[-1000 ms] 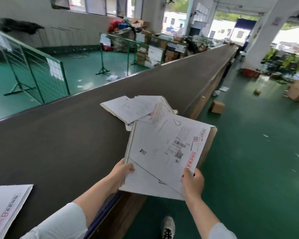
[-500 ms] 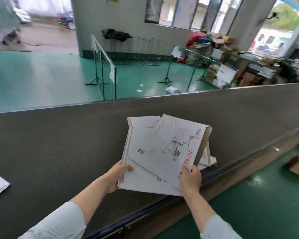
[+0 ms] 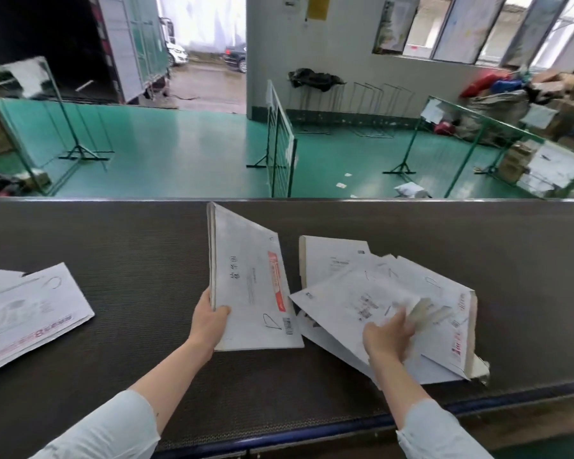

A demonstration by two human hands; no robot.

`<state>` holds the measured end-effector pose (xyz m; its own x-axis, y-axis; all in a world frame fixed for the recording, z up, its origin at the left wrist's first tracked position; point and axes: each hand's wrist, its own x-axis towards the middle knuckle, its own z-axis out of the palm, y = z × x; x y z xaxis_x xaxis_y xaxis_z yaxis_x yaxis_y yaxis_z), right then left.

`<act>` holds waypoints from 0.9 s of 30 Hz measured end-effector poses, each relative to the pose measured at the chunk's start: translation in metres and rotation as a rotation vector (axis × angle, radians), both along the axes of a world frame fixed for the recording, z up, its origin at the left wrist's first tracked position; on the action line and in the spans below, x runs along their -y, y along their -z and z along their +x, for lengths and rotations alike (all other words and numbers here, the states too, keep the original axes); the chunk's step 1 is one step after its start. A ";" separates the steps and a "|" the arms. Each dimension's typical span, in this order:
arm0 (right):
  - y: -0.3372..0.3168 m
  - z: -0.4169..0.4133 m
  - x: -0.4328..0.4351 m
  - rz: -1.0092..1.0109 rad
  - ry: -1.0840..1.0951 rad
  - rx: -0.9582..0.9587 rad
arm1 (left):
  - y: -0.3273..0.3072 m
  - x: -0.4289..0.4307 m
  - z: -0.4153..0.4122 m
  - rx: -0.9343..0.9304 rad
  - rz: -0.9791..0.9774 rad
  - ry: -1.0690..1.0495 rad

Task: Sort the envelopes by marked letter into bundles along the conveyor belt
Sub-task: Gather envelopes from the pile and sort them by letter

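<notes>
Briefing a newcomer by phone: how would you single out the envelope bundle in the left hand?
Find the dark conveyor belt crossing the view. At its middle, the left hand grips a bundle of white envelopes by the left edge. Unlike the spread pile to its left and the scattered pile to its right, it is squared up neatly, long side pointing across the belt.

I see bare dark woven conveyor belt [image 3: 140, 253] between a flat white envelope bundle [image 3: 30, 313] far left and a tilted white envelope stack [image 3: 246, 293]; a loose white envelope pile [image 3: 352, 299] blocks the right.
</notes>
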<state>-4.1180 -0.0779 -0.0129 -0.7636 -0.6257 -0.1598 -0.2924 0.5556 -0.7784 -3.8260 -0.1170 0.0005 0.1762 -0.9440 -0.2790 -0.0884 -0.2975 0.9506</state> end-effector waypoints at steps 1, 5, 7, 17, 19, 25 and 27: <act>-0.001 0.008 0.003 -0.021 -0.083 0.070 | 0.000 0.000 0.006 0.001 -0.011 -0.026; 0.006 0.059 0.013 0.018 -0.379 0.248 | -0.004 -0.007 0.036 0.001 -0.030 -0.075; 0.002 0.094 0.015 0.041 -0.494 0.289 | -0.006 -0.013 0.057 -0.007 -0.029 -0.080; 0.030 0.202 -0.003 0.186 -0.638 0.462 | 0.012 -0.057 0.160 -0.215 0.129 -0.035; 0.036 0.216 -0.018 0.204 -0.588 0.491 | 0.022 -0.068 0.175 -0.234 0.160 -0.028; 0.050 0.242 -0.061 0.272 -0.440 0.589 | 0.059 -0.106 0.201 -0.234 0.333 -0.008; 0.054 0.251 -0.074 0.315 -0.422 0.608 | 0.070 -0.119 0.207 -0.206 0.395 -0.010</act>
<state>-3.8673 -0.0038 -0.0664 -0.1955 -0.6985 -0.6884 -0.1025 0.7127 -0.6940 -3.6188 0.0016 -0.0700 0.0878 -0.7561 -0.6485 0.0961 -0.6415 0.7610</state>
